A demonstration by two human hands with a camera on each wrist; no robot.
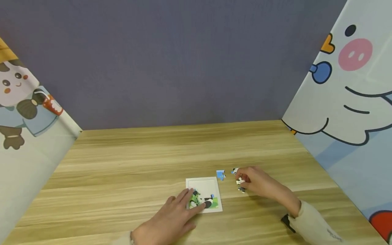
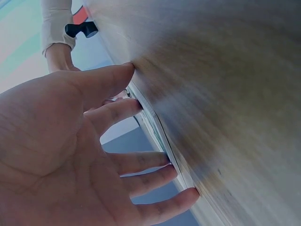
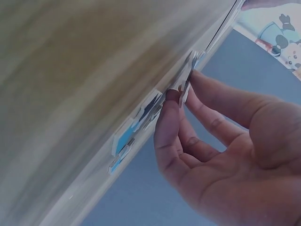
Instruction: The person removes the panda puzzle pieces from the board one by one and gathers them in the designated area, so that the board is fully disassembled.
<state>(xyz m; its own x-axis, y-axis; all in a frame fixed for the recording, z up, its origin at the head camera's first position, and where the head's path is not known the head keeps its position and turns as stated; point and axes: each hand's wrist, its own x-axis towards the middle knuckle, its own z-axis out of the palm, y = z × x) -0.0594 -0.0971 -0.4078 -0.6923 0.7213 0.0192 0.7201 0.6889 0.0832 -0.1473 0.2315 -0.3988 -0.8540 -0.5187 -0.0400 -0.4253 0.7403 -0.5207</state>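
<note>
A white puzzle tray point(image 1: 206, 185) lies on the wooden table point(image 1: 128, 163), with a few panda pieces point(image 1: 206, 201) fitted along its near edge. My left hand point(image 1: 187, 203) rests on the tray's near left corner with straight fingers; the left wrist view shows these fingertips point(image 2: 134, 106) touching the tray edge point(image 2: 162, 136). To the right of the tray, my right hand point(image 1: 245, 180) pinches a black-and-white puzzle piece point(image 1: 240, 180) between thumb and forefinger, tilted up off the table point(image 3: 188, 70). A blue piece point(image 1: 220, 175) and other loose pieces point(image 3: 136, 125) lie beside it.
A grey-purple wall closes the back. Cartoon-printed panels stand at the left point(image 1: 27, 112) and right point(image 1: 346, 88) edges of the table. A black strap point(image 1: 288, 223) sits on the right wrist. Bare wood stretches behind and left of the tray.
</note>
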